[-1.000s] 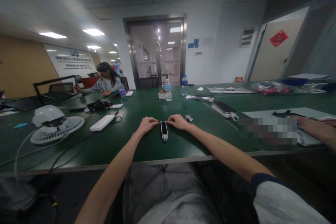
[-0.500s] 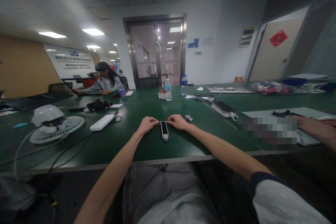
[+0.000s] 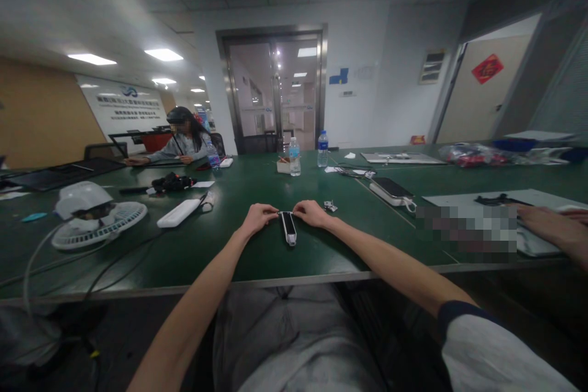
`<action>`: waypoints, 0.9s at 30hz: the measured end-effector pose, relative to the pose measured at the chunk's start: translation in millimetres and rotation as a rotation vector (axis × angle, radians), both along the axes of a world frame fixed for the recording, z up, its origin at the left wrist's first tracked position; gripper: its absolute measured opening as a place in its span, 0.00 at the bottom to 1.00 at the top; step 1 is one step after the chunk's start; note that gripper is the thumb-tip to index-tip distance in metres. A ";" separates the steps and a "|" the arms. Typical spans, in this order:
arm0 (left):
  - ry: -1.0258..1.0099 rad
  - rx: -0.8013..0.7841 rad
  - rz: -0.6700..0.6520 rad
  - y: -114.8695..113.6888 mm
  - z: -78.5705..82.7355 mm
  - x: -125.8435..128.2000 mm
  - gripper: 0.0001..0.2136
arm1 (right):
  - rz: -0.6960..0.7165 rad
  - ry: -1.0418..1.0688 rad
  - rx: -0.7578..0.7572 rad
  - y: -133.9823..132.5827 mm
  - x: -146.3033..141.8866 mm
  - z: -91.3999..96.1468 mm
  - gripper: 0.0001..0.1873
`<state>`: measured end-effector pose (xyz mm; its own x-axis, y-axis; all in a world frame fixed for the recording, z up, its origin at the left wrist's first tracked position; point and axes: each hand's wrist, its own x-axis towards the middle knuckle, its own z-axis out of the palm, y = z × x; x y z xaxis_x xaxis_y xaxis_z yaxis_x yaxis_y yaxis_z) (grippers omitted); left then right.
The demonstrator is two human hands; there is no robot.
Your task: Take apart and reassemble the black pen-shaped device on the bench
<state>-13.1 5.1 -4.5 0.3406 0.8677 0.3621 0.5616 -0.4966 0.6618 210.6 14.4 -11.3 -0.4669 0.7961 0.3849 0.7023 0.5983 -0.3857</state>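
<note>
A slim white device with a long black face (image 3: 288, 228) lies on the green table (image 3: 331, 251) in front of me, its narrow white end towards me. At its far left corner, my left hand (image 3: 261, 218) is closed in a pinch. My right hand (image 3: 311, 213) pinches the far right corner the same way. Both sets of fingertips touch the device, though exactly what they grip there is too small to make out. Just beyond my right hand lie some small white-and-metal pieces (image 3: 329, 205).
Left are a white fan (image 3: 101, 220) and a white power strip (image 3: 179, 213) with cables. Water bottles (image 3: 294, 158) stand ahead. On the right lie a phone on a white box (image 3: 391, 190) and a board (image 3: 542, 245) under another person's hand (image 3: 546, 220). Someone sits (image 3: 184, 141) far left.
The device's near end has swung slightly to the right, so it lies a little more slanted. My hands have hardly moved.
</note>
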 end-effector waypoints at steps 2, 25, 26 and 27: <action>0.009 0.019 -0.014 0.6 -0.3 -0.5 0.13 | -0.006 -0.004 0.000 0.1 0.1 -0.2 0.09; -0.039 -0.107 0.031 0.8 1.8 4.6 0.14 | 0.006 -0.009 0.052 6.6 0.5 -7.5 0.09; -0.035 -0.094 0.018 0.0 1.6 5.3 0.14 | 0.006 -0.008 0.052 6.3 0.2 -7.2 0.09; -0.029 -0.080 0.005 -0.8 1.4 6.0 0.14 | 0.006 -0.007 0.055 5.8 -0.2 -7.0 0.09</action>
<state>-7.0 4.3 -3.1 0.3266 0.8958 0.3016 0.5440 -0.4391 0.7150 210.4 20.2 -18.3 -0.4747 0.7709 0.4248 0.7010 0.6229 -0.3471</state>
